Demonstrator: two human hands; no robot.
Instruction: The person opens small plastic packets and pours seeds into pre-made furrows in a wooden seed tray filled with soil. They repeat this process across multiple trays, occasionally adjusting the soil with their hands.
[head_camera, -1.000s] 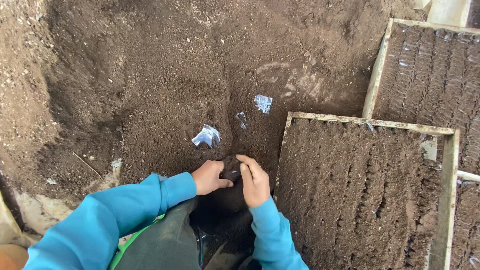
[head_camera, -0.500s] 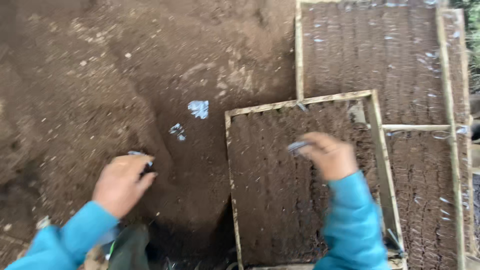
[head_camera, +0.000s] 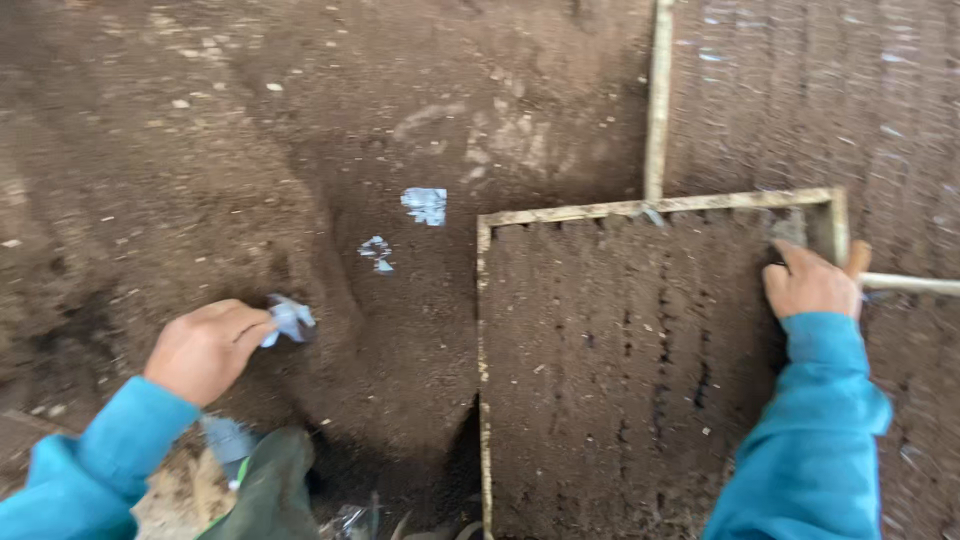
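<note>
Motion blur smears the whole view; the rows in the upper wooden-framed soil tray cannot be told apart, and the top and right edges cut it off; the right hand hides the near tray's far corner; both teal sleeves run out at the bottom edge; what the left hand pinches in the crumpled pale plastic scrap is unclear.

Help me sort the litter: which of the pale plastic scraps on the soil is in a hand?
The crumpled scrap at the left hand fingertips. The other two scraps lie loose on the soil, apart from both hands.

Left hand: pinching crumpled plastic bag over loose soil. Right hand: resting at far corner of soil-filled wooden frame.
</note>
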